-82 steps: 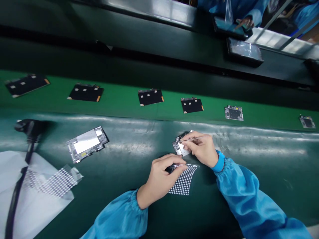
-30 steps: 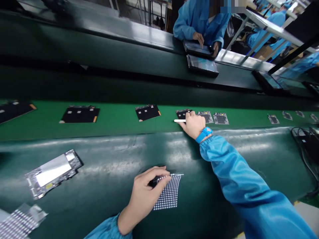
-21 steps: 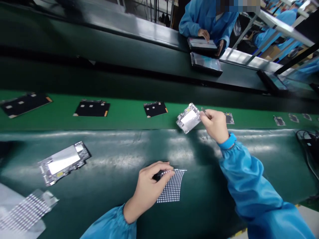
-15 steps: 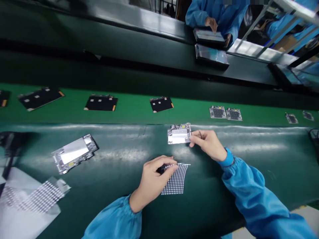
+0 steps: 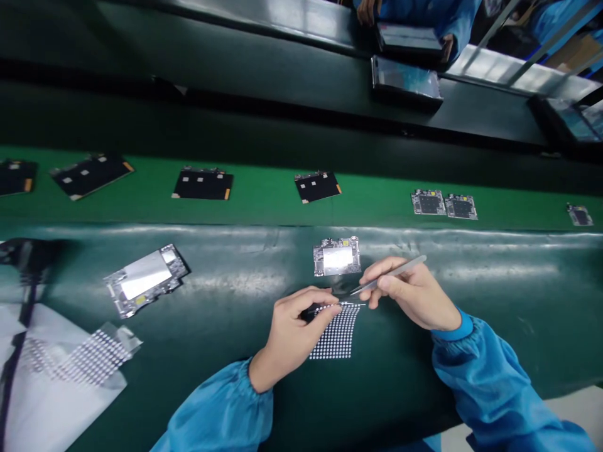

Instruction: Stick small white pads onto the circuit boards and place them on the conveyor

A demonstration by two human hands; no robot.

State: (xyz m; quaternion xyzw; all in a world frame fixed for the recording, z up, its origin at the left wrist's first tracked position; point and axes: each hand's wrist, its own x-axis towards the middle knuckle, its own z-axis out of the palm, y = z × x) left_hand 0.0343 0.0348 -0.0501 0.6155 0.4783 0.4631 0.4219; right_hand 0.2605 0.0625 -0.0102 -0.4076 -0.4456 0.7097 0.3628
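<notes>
Plainly enough, through the head camera I had the left hand (image 5: 294,333) pinched on the top edge of a dotted sheet (image 5: 336,336), thumb and fingers clamped together on it. The sheet hung toward the wearer, its white dots in neat rows, over the dark green mat (image 5: 541,295). I had the right hand (image 5: 414,292) clamped on metal tweezers (image 5: 409,265), held slantwise, their points aimed down and leftward, close by the sheet's upper edge. I could not tell whether the points touched it, nor whether they were together or apart.

Just beyond both hands lay a circuit board (image 5: 337,257), flat on the mat, a bright silver plate across its middle; neither hand appeared to touch it. Well to its left I made out a second board (image 5: 146,279), turned askew. Nearer the left corner, another dotted sheet (image 5: 97,358) rested on a white bag (image 5: 94,408), with a black plug (image 5: 35,257) and its cable beside them.

Behind, the bright green strip (image 5: 268,201) carried black-covered boards (image 5: 202,185) on the left and bare boards (image 5: 428,202) on the right. On the far ledge (image 5: 235,69) I saw a flat device (image 5: 407,81) near a co-worker's hand (image 5: 447,47).
</notes>
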